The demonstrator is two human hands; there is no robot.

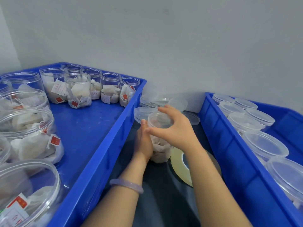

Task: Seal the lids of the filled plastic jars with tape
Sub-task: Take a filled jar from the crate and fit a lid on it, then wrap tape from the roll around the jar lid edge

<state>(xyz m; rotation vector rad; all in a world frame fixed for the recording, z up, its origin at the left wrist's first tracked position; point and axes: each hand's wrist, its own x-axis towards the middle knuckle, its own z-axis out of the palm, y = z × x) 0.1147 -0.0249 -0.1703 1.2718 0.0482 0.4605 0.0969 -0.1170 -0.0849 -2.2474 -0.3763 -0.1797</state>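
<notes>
Nearest, at the lower left, stand wide open jars [27,185] stuffed with white sachets, more of them ranged along the left crate [91,128]. Past its wall, on the dark surface between the crates, the left hand [144,141] lies against the left wall of the jar [159,149] being worked on. Its one visible finger runs straight up the side, and I cannot tell whether the others curl round behind. This jar sits between the hands, long axis upright or close to it, base toward the person and mouth up. The right hand [178,128] grips the lid [158,119] from above, fingers spread and curled over the rim. The step looks like seating the lid before taping. To do it well, keep the body still with the left hand, turn only the lid, and check that it sits level all round, so that the tape can bridge the seam cleanly. A tape roll [177,163] lies flat just beside the jar's base, partly under the right forearm. Further right, the right crate [229,145] holds lidded jars [265,145].
</notes>
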